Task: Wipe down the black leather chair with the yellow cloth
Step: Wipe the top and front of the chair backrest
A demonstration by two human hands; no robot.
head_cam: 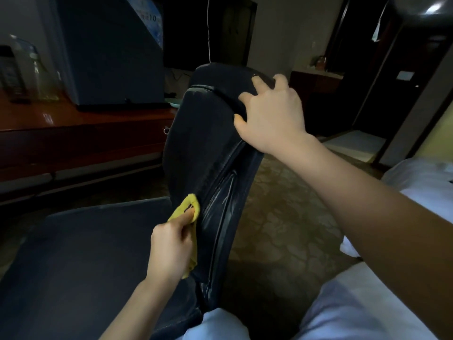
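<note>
While my left hand (171, 249) pinches the yellow cloth (185, 207) against the side seam of the black leather chair (203, 133) and my right hand (272, 114), fingers spread, presses its top, I fear the thin pinch may let the cloth slip.

Number: "10" (152, 17), dark digits on a pale blue printed sheet (157, 33), far above the left hand (171, 244) and up-left of the right hand (272, 114).
Other print on that sheet: too blurred to read.
Bottle labels (14, 69): far left of both hands, illegible.
Door plate (405, 75): right of the right hand, white, nothing legible.
</note>
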